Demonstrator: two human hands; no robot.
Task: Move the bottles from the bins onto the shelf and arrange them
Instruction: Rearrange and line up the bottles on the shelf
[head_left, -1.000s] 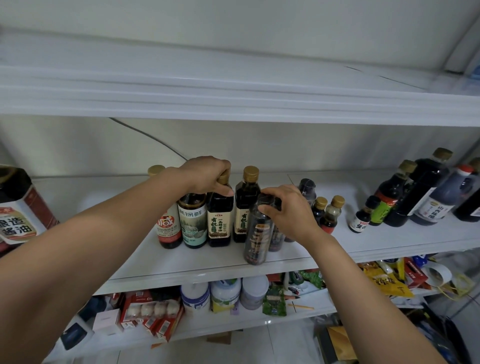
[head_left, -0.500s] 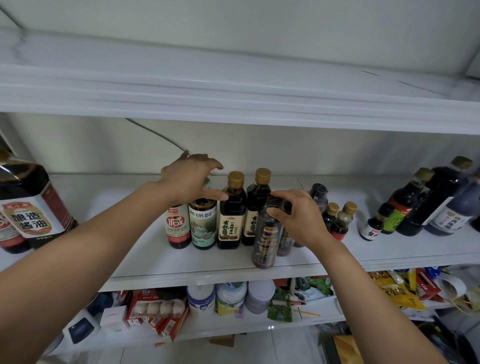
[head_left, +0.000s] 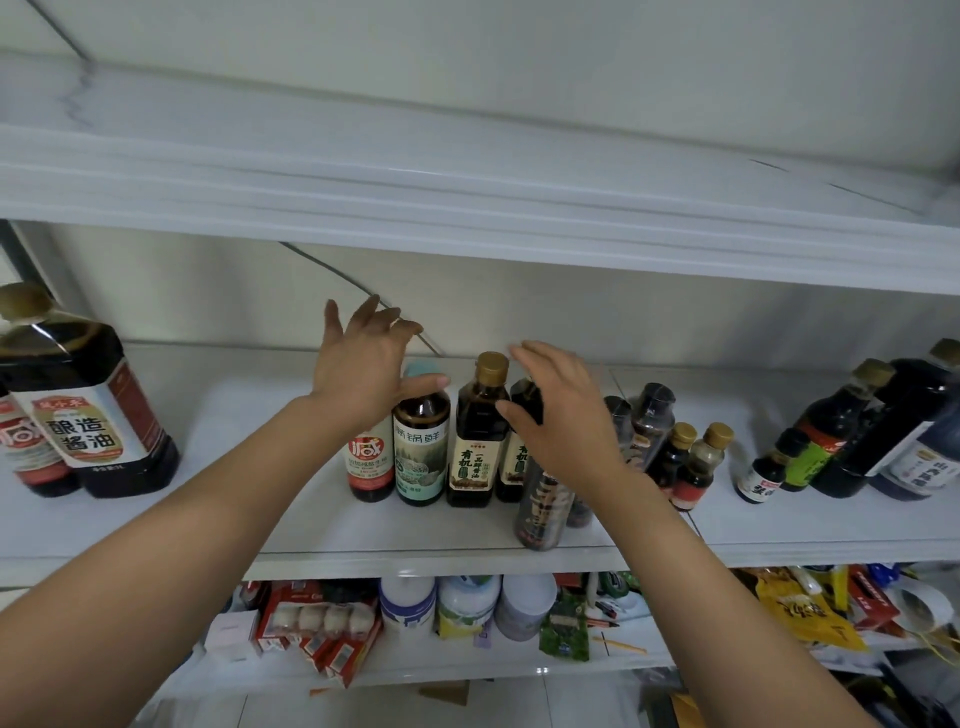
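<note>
Glossy bottles on a smooth white shelf

Dark, shiny glass or plastic on the gold-capped bottle, with a matt paper label and a dull metallic-looking cap; clear, see-through plastic on the spice grinder at the front edge; glossy, reflective dark plastic on the large jug at left, under a printed paper label; crinkled, shiny yellow foil packet below; painted, matt-looking wall behind.

Gold-capped dark bottle, white shelf
</note>
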